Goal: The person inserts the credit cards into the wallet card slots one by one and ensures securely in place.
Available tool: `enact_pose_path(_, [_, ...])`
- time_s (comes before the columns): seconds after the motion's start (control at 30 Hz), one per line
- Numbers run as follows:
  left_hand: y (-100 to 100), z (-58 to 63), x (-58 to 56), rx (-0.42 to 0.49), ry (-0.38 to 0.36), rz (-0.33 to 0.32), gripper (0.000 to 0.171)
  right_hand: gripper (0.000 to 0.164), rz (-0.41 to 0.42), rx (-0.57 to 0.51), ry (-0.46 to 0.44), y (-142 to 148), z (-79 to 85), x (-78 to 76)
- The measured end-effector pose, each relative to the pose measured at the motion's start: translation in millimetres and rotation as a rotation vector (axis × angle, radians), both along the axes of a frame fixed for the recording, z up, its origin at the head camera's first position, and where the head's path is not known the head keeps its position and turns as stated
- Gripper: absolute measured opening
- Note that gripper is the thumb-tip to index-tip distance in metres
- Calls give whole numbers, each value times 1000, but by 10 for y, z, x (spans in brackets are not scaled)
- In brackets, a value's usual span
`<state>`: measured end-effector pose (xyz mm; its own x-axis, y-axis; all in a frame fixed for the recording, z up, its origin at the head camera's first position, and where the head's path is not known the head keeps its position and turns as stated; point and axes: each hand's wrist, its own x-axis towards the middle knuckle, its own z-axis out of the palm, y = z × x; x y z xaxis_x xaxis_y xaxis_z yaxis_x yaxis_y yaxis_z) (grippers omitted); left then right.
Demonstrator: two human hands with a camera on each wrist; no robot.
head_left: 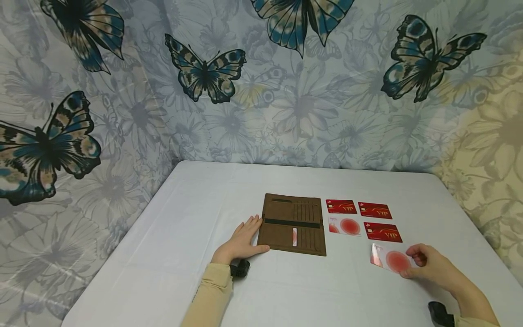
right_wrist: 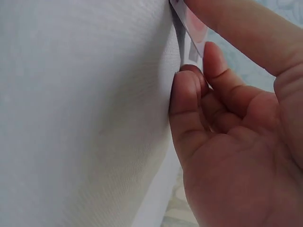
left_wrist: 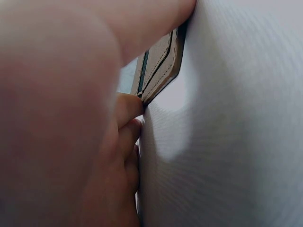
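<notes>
An opened brown card wallet [head_left: 275,236] lies flat on the white table, a black band across its middle and rows of slots on its right side. A narrow pinkish strip [head_left: 294,237] shows in the lower half. My left hand [head_left: 242,240] rests on the wallet's left edge, fingers extended and thumb at the lower corner. At the right, my right hand [head_left: 431,265] pinches the right end of a pale card with a red circle [head_left: 395,260]. In the right wrist view the same card [right_wrist: 195,26] stands tilted, its gripped end lifted off the table.
Right of the wallet lie three red VIP cards, one at top left [head_left: 341,206], one at top right [head_left: 375,210] and one lower [head_left: 383,232]. Another pale card with a red circle [head_left: 344,225] lies beside them. Butterfly-patterned fabric [head_left: 245,131] hangs behind the table [head_left: 163,236].
</notes>
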<state>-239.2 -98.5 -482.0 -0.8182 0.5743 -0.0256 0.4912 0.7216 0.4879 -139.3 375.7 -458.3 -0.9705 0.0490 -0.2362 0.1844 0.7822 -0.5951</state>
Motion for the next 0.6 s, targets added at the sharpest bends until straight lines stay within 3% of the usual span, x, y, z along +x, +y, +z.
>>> enact_pose_path(0.4, [-8,-5,9,14,3,1,86,66,-2,-65,69,-23,32,36])
enact_pose_path(0.6, [-12,-11,-2,9,3,0,86,61,-26,-153,-34,-97,89,80])
